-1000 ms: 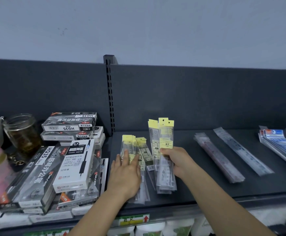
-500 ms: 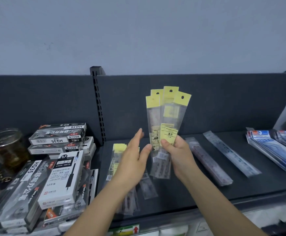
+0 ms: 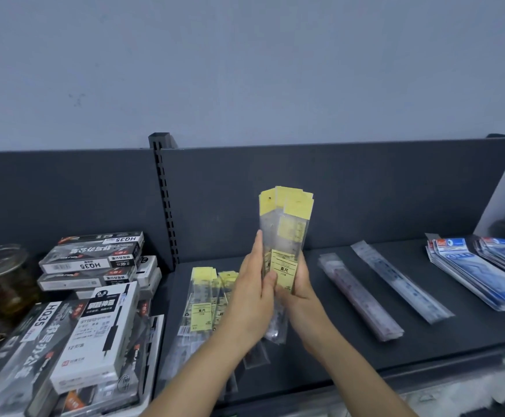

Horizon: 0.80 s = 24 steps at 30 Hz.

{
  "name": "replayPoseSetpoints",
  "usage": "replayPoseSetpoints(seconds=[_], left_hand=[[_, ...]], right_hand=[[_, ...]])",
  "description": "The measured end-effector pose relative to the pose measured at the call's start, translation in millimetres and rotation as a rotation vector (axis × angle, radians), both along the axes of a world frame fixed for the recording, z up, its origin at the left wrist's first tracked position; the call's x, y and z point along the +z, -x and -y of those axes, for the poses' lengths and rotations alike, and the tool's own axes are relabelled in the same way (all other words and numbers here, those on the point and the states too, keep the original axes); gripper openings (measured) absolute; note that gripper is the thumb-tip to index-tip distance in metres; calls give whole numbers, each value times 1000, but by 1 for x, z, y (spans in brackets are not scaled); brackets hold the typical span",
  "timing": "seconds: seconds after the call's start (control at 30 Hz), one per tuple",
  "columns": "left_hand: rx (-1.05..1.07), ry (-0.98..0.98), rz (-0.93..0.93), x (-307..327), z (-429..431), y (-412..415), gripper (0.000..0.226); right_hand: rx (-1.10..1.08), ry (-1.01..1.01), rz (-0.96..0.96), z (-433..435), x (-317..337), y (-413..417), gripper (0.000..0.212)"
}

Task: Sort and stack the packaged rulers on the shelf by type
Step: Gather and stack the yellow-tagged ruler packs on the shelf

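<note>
**Above the shelf, clamped one yellow bundle in two hands**

Held one bundle [image 3: 287, 224] of yellow-topped ruler packs upright over the shelf [image 3: 320, 350]; counted at least three yellow headers fanned at its top. Wrapped the right hand [image 3: 300, 293] round the lower right edge, fingers curled behind. Set the left hand [image 3: 252, 299] against the left edge, fingers straight up the side, thumb on the front label, and so pinched the packs from both sides. Saw two more yellow piles [image 3: 203, 299] lying flat on the shelf just left of the hands, partly hidden by the left wrist. Found two long clear lots to the right, side by side but apart: one clear stack [image 3: 362, 299] and one clear pack [image 3: 401, 281]. Counted two blue piles [image 3: 479, 275] at the far right, overlapping. Made out at least four boxes [image 3: 91, 335] heaped on the left, plus one glass jar [image 3: 1, 278] beside them.
</note>
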<state>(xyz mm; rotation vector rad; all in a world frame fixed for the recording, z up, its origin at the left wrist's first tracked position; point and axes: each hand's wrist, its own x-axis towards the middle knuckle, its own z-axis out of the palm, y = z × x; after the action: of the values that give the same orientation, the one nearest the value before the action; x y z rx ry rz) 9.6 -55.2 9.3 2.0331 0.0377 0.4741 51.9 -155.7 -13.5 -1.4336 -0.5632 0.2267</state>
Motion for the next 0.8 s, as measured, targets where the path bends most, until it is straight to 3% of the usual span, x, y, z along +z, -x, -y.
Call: replayPoseSetpoints(seconds=[0.13,0.3,0.4,0.57,0.7,0.8], left_hand=[[11,-42,37,-5,1,-3,57],[38,-38,49,-3,-3,-4,37],[89,-33,65,0,-6,-5,30],[140,45,45,-1,-14,-8,37],[11,81,30,-7,-9,-8,38],[-51,203,31,-11,4,-2,41]], right_hand=[[-11,16,56,4,-2,1,74],[-209,120,147,8,-1,5,39],[-248,157,139,10,0,1,32],[-134,177,136,14,7,0,35],[-122,170,169,9,4,2,33],[-153,94,180,5,-1,6,57]])
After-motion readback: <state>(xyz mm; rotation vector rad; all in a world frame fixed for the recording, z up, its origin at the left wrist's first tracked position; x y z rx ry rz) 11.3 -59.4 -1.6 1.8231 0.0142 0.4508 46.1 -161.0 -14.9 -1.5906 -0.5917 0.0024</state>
